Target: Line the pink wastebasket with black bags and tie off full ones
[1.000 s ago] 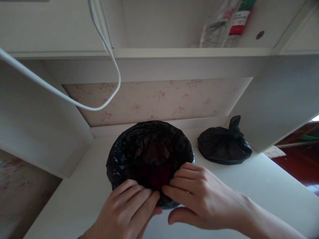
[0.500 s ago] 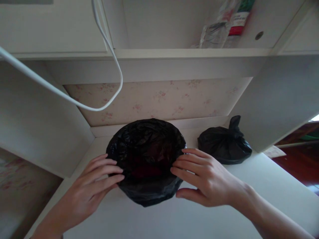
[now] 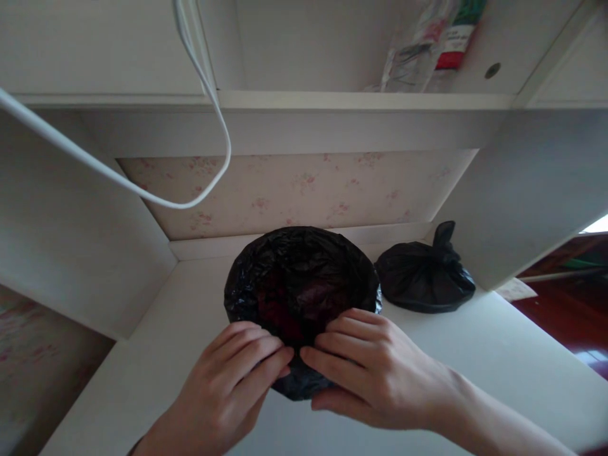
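Observation:
A black plastic bag [image 3: 304, 253] lines a round container, its edge folded out over the rim; the container itself is covered, and a dark reddish tint shows inside. At the near left of the rim, my left hand [image 3: 237, 380] curls its fingers over the edge, closed on the bag. My right hand [image 3: 365, 373] grips the near right edge, fingers inside and thumb outside. The two sets of fingertips almost meet at the front of the rim.
A knotted black bag [image 3: 427, 278] sits at the right on the white desktop [image 3: 166, 329]. Overhead is a shelf [image 3: 361, 100] holding a clear plastic package [image 3: 413, 57]. A white cable [image 3: 180, 204] loops down at upper left. Side panels [image 3: 513, 190] flank the desk.
Both hands have moved from the sides of the rim toward its near front and come close together. The lined container has shifted slightly to the right.

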A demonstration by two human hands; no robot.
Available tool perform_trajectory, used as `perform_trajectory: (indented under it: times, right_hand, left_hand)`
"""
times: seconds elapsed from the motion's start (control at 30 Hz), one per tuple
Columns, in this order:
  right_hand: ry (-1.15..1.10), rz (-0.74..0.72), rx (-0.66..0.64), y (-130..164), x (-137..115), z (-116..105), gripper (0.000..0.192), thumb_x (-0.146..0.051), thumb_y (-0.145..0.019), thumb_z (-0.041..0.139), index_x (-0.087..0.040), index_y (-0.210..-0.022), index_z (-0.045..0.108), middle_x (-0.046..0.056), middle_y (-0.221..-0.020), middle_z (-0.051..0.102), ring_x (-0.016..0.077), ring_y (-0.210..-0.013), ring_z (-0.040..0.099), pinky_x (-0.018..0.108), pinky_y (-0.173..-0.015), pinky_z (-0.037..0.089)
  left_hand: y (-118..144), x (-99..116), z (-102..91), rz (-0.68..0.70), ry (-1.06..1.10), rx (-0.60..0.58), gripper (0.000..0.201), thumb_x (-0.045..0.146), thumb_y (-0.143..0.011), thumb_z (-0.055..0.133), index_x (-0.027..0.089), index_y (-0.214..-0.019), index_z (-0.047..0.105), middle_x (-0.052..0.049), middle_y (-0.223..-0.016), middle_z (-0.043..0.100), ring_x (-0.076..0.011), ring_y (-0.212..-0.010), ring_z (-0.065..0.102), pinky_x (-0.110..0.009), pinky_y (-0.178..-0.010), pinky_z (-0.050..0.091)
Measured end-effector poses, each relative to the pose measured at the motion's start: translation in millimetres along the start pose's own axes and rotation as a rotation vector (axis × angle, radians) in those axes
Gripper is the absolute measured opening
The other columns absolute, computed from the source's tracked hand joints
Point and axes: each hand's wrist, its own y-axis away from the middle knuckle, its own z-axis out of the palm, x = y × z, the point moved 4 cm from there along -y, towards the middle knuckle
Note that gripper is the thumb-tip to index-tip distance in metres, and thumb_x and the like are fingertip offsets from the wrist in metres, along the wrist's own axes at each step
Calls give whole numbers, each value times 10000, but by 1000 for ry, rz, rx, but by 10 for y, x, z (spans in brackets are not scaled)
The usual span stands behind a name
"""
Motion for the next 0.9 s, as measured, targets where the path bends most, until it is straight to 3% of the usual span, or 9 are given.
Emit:
perform_trajectory:
  times: [0.1,0.17,0.3,0.4,0.53,0.67,0.77,0.9]
  right_hand:
    - [26,37,12,119,153,-94,451,-486,-961,670,-123,-1230,672,87,-1058,766,218,-935,697,379,-849,539]
    - [84,72,5,224,278,-108,405,-465,-970,663,-130,-1196,690,94,-1043,765,230,-956,699,396,-897,534]
    - [107,75,-60,345,385,-31,212,-282,-1030,568,-137,-1093,709,60,-861,739,206,-805,676,386,-794,537]
    - [52,55,-71,322,353,-8,221,-322,-1019,593,-142,-1074,709,50,-825,725,203,-772,664,379,-751,545]
    - [16,67,29,289,345,-87,533,-586,-915,679,-120,-1174,690,114,-1019,756,246,-938,711,458,-978,546]
    - [-52,137,43,389,438,-114,355,-454,-1002,609,-135,-1125,702,90,-936,756,215,-865,718,431,-957,567]
    - [-66,183,134,514,532,-125,268,-340,-1027,574,-151,-1180,686,108,-1062,763,237,-1056,705,429,-1017,549]
    - [-65,472,365,648,760,-81,283,-252,-1053,492,-207,-1270,667,107,-1287,710,235,-1240,639,426,-1058,526]
  left_hand:
    - [69,-148,-39,8,46,-41,277,6,-933,619,145,-1163,684,-63,-1020,731,-188,-958,644,-346,-923,524]
    - [132,-253,-86,3,48,-70,265,10,-943,609,159,-1152,673,-60,-1029,720,-184,-985,638,-343,-962,512]
    - [233,-417,-140,-20,14,-118,279,19,-968,572,183,-1180,649,-41,-1077,707,-158,-1063,630,-367,-1168,401]
    - [263,-446,-145,-34,-5,-93,282,31,-963,583,182,-1193,647,-40,-1087,711,-158,-1101,625,-386,-1212,365]
    - [288,-431,-130,-86,-36,-20,298,103,-969,605,168,-1257,637,-66,-1167,717,-185,-1206,600,-397,-1217,365]
    - [370,-431,-59,-106,-33,-9,298,123,-952,636,214,-1234,670,-34,-1146,743,-183,-1164,639,-408,-1227,357]
    - [474,-501,-24,-188,2,115,329,138,-964,610,241,-1270,673,-52,-1246,723,-212,-1242,623,-432,-1211,388]
    - [584,-752,32,-538,161,374,373,186,-1044,464,300,-1356,632,-44,-1427,642,-206,-1352,561,-396,-1161,438]
